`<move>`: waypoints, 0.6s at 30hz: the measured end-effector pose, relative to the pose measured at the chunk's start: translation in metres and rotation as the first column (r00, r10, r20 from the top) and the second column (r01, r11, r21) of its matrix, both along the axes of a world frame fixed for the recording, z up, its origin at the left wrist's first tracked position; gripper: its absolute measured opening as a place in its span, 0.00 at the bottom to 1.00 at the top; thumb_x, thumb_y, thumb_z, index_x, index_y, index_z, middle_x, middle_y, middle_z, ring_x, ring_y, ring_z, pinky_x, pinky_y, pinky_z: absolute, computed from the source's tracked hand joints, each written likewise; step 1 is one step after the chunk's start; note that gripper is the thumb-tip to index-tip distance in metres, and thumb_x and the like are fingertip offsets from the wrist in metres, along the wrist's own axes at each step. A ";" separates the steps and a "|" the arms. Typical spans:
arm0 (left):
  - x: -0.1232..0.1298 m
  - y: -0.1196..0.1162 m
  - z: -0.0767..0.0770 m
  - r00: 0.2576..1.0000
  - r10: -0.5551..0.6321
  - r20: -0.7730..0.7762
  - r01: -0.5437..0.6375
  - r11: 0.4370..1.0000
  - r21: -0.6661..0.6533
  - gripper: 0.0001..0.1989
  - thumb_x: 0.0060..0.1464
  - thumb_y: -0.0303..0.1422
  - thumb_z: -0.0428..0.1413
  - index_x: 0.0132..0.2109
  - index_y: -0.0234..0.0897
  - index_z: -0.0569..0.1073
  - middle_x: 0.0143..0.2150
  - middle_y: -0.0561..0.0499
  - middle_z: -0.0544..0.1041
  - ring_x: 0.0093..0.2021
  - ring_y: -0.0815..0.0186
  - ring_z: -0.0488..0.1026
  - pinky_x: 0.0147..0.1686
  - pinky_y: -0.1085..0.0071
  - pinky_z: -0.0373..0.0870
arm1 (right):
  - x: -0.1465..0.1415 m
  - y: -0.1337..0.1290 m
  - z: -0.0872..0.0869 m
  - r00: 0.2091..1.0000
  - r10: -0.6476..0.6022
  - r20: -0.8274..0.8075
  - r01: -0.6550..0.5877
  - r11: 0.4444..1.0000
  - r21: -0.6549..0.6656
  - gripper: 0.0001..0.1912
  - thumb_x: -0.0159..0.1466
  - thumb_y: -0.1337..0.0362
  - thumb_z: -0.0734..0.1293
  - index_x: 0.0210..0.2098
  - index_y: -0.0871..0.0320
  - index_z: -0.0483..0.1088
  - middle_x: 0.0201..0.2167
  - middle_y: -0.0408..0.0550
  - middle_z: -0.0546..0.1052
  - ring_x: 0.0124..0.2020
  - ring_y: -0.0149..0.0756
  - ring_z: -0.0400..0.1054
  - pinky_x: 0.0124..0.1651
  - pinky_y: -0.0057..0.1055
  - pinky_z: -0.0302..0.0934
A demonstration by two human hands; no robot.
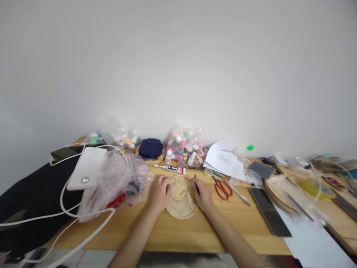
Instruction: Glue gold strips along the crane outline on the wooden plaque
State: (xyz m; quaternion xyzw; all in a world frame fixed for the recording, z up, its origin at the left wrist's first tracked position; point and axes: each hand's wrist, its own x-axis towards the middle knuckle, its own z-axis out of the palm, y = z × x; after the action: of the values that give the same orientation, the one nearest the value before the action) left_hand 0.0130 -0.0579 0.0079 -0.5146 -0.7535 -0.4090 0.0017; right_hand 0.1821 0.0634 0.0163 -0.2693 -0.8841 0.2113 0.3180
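Note:
A round wooden disc (181, 214) with a raised rim lies on the table in front of me, a greyish pattern and a paler curved shape on its face. My left hand (159, 194) grips its left rim, the thumb along the edge. At the right rim is my right hand (203, 194), closed around dark tweezers (196, 186) whose two tips point up and away from the disc. Behind the disc lies a B-7000 glue tube (173, 169). Red-handled scissors (223, 189) rest to the right of my right hand.
A bag of small bottles (185, 143) stands against the wall, beside dark blue cloth (151, 148). On the left are a white power bank (87, 169), cables and a plastic bag (111, 186). A phone-like dark slab (270, 212), paper (224, 160) and wooden hoops (279, 193) lie right.

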 end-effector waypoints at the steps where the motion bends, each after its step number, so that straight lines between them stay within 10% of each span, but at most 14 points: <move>1: 0.000 0.001 -0.001 1.000 0.002 -0.010 -0.002 1.000 -0.001 0.14 0.50 0.22 0.48 0.42 0.36 0.74 0.40 0.46 0.73 0.42 0.60 0.71 0.43 0.62 0.70 | 0.000 0.000 -0.001 0.999 -0.008 -0.031 0.007 0.999 -0.044 0.13 0.64 0.64 0.56 0.40 0.58 0.71 0.36 0.54 0.79 0.37 0.42 0.74 0.39 0.36 0.67; 10: -0.001 0.002 0.001 0.997 0.028 -0.078 -0.032 0.998 -0.048 0.11 0.54 0.27 0.47 0.40 0.36 0.74 0.39 0.45 0.73 0.42 0.59 0.70 0.44 0.60 0.70 | 0.015 0.012 0.006 0.947 -0.210 -0.244 0.096 0.908 -0.408 0.20 0.69 0.56 0.50 0.41 0.59 0.69 0.21 0.43 0.69 0.22 0.33 0.65 0.26 0.29 0.61; 18: -0.001 0.001 0.004 0.996 -0.007 -0.085 -0.001 0.996 -0.084 0.13 0.57 0.27 0.45 0.43 0.36 0.73 0.40 0.45 0.73 0.43 0.59 0.69 0.45 0.59 0.69 | 0.024 0.029 0.008 0.972 -0.118 -0.204 0.022 0.906 -0.422 0.12 0.61 0.60 0.62 0.41 0.59 0.70 0.30 0.48 0.74 0.32 0.37 0.68 0.37 0.34 0.64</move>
State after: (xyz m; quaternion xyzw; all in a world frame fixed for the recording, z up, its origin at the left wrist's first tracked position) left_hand 0.0118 -0.0569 0.0122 -0.5325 -0.7685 -0.3546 0.0117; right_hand 0.2058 0.0920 0.0246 -0.3369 -0.7666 0.4125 0.3587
